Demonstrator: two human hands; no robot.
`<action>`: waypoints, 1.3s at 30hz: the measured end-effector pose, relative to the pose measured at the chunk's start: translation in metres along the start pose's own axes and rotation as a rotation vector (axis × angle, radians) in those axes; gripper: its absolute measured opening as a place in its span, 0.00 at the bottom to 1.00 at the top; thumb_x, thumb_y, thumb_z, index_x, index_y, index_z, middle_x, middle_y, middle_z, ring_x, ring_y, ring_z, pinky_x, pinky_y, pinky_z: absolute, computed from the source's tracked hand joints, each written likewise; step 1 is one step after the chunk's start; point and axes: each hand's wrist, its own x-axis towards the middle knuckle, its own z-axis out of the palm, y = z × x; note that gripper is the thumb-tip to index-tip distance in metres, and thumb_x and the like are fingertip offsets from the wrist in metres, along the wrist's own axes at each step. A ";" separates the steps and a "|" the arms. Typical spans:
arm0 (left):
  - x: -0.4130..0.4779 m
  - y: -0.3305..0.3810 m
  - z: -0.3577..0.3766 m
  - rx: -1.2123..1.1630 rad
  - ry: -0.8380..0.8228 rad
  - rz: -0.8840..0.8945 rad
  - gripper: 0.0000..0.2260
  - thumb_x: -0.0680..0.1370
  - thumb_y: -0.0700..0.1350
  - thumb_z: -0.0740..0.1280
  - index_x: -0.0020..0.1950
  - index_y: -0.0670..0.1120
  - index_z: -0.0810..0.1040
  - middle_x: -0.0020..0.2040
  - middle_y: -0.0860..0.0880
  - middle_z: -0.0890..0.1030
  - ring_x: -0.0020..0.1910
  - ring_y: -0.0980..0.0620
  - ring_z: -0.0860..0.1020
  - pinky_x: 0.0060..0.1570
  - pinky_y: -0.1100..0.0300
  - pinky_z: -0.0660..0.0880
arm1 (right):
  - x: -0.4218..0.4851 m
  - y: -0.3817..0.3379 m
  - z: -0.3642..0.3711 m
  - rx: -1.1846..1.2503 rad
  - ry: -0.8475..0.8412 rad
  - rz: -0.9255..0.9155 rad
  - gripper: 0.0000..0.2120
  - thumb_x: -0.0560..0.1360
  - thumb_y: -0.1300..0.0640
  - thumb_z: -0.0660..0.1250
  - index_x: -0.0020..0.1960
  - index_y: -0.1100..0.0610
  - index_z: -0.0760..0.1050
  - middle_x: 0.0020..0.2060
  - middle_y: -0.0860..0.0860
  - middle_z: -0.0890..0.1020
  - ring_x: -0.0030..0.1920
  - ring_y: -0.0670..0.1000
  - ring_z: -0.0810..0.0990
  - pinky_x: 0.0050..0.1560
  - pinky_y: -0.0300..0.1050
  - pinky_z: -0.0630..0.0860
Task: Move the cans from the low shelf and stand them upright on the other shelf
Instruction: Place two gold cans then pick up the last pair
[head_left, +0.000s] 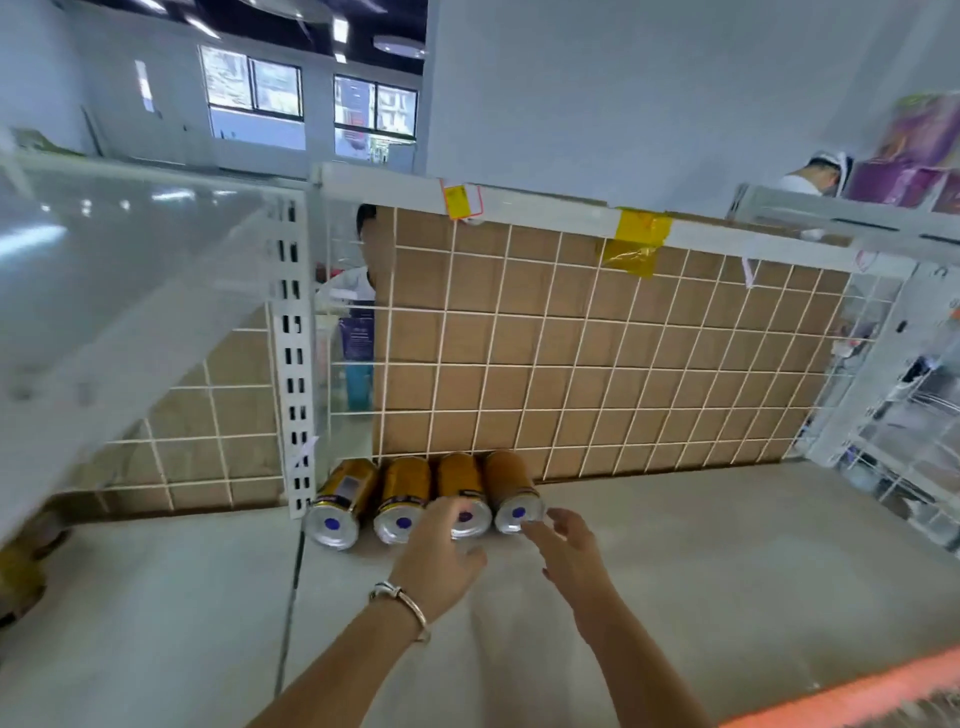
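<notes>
Four gold cans lay on their sides on the low shelf (675, 561), packed side by side in a row, silver ends w/ blue dots facing the camera. Landmark: the slotted white upright post (294, 364).

- 1st can (340, 501): just right of the post's foot, nearly touching it.
- 2nd can (404, 499): next right, touching the 1st.
- 3rd can (462, 491): next right; its silver end partly hidden behind the left hand.
- 4th can (511, 491): farthest from the post, end of row.

All four had their far ends against the wire grid back panel (597, 353), brown cardboard behind the grid.

Left hand (441, 556): reached in over the shelf, fingertips at the end of the 3rd can, approx between 2nd and 3rd. Fingers slightly curved, spread, not closed round anything; contact w/ the can could not be told. Silver bracelet (402, 603) on the wrist.

Right hand (571, 551): farther right of the post, fingers straight-ish and apart, a fingertip at or just beside the rim of the 4th can. Held nothing.

Hands were apart from each other, both empty.

Other: yellow tape patch (636, 239) and a yellow tag (458, 200) on the top rail above the grid, right of the post. Purple packages (914, 156) on a high shelf far right. A person in white (353, 291) seen through the grid just right of the post.
</notes>
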 end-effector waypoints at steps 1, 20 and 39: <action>0.009 0.003 0.005 0.021 0.021 0.013 0.21 0.72 0.38 0.69 0.65 0.44 0.71 0.63 0.48 0.71 0.63 0.51 0.72 0.60 0.66 0.66 | 0.010 -0.002 -0.003 -0.032 -0.010 -0.009 0.31 0.68 0.46 0.71 0.68 0.55 0.67 0.65 0.56 0.68 0.62 0.56 0.72 0.60 0.50 0.72; 0.031 0.055 0.015 0.535 -0.092 -0.358 0.11 0.72 0.51 0.68 0.51 0.49 0.72 0.50 0.46 0.77 0.49 0.48 0.80 0.48 0.57 0.74 | 0.053 -0.009 -0.028 -0.451 -0.359 0.021 0.20 0.72 0.49 0.69 0.56 0.56 0.64 0.41 0.49 0.71 0.39 0.45 0.72 0.37 0.36 0.70; 0.005 0.003 0.026 -0.159 -0.187 -0.569 0.09 0.69 0.55 0.73 0.41 0.52 0.76 0.37 0.51 0.80 0.38 0.56 0.79 0.43 0.64 0.75 | 0.019 -0.003 -0.043 -0.452 -0.524 0.056 0.16 0.72 0.47 0.69 0.53 0.56 0.74 0.40 0.50 0.77 0.38 0.45 0.75 0.38 0.35 0.69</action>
